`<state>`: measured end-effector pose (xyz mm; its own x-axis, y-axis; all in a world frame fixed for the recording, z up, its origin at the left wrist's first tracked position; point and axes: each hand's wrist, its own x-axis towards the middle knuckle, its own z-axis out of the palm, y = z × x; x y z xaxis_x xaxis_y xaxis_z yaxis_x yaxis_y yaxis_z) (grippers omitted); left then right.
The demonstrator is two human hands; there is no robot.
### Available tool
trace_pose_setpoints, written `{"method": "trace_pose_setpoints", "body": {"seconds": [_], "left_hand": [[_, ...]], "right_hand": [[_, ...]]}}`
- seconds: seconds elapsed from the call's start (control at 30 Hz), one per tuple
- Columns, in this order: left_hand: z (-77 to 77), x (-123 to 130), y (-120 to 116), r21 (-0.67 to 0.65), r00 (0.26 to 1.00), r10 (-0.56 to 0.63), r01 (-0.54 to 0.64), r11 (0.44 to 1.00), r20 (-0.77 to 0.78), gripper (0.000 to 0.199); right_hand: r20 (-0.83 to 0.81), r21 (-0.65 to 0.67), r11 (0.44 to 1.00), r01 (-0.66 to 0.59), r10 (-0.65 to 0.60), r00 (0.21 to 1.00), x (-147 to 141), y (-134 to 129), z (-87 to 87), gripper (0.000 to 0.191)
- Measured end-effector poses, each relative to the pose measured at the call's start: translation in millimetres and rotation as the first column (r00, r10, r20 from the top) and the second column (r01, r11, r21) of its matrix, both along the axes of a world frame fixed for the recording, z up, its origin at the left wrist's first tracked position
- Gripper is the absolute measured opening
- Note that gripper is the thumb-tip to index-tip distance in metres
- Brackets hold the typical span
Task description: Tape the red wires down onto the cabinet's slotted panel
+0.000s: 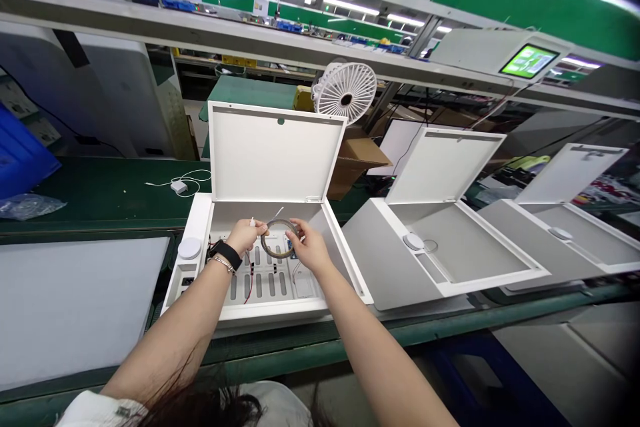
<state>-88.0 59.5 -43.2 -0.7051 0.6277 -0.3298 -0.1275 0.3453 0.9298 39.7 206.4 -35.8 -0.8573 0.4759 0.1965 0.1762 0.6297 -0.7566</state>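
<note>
In the head view, a thin grey-brown roll of tape (278,255) is held up over an opened white metal box (350,267). My left hand (244,236), with a black band on the wrist, pinches its left side. A small white piece shows at those fingertips, too small to name. On the opposite side my right hand (311,248) grips the roll between thumb and fingers. Beneath the hands, inside the box, lies a white slotted panel (265,285) with red and black wires. The raised lid (277,157) stands behind.
Two more open white boxes (385,253) (530,240) stand to the right on the green conveyor line. Behind the lid are a white fan (346,93) and a cardboard box (357,157). A white adapter with cable (179,186) lies at left, near a blue bin (23,150).
</note>
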Motion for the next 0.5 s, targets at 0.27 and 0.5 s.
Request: {"method": "trace_pose_setpoints", "body": {"seconds": [0.27,0.5], "left_hand": [[7.1,7.3,3.2,-0.021,0.998,-0.011,0.01,1.0,-0.054,0.022],[13.3,11.8,3.7,-0.037,0.995,-0.054,0.051,0.998,-0.081,0.02]], "right_hand": [[0.04,-0.025,1.0,-0.011,0.012,0.999,1.8,-5.7,8.3,0.026],[0.087,-0.072,0.997,0.023,-0.017,0.996,-2.4,-0.8,-1.9,0.03]]}}
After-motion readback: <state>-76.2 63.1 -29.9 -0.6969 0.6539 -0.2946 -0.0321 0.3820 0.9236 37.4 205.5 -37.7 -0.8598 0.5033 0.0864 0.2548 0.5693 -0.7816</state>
